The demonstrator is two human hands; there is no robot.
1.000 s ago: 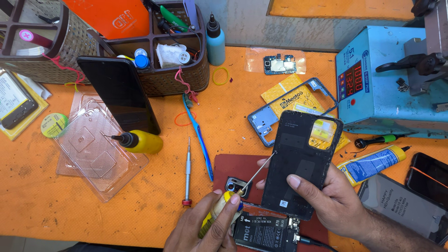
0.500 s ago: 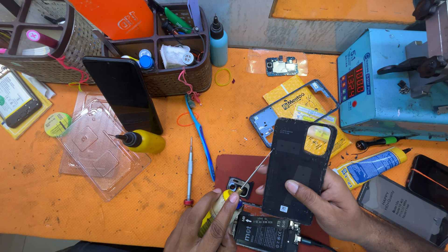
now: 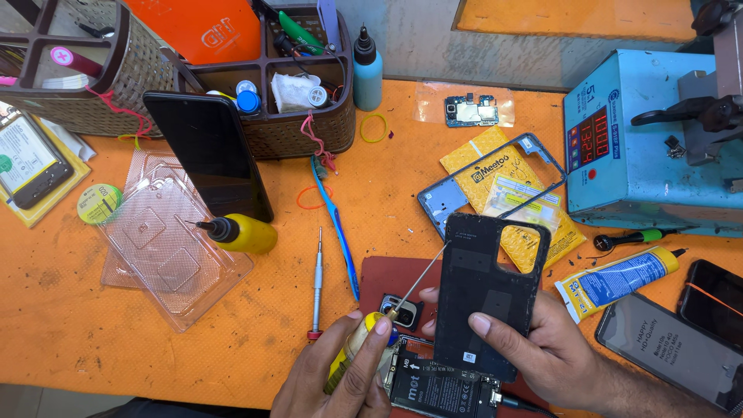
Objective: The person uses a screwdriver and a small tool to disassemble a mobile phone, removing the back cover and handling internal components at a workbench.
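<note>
Back cover [image 3: 486, 294], black with a camera cutout, is held tilted over the red mat [image 3: 387, 279] near the front edge of the orange table [image 3: 155, 340], just above the opened phone [image 3: 437, 387]. Against half a second earlier it sits slightly lower and closer to the phone body, while the screwdriver tip stays at its left edge; judged, the edge is still being worked, cover not yet set aside.

Left to right: clear plastic tray [image 3: 166, 240] and yellow bottle [image 3: 244, 234] lie untouched; a spare screwdriver [image 3: 316, 282] and blue brush [image 3: 338, 236] lie near the mat. Left hand [image 3: 340, 379], fingers clamped around the yellow-handled screwdriver [image 3: 364, 344], shaft angled up to the cover. Right hand [image 3: 542, 352], fingers closed on the cover's lower part, thumb pressed flat on its face. Blue machine [image 3: 642, 147] stands well apart at right
</note>
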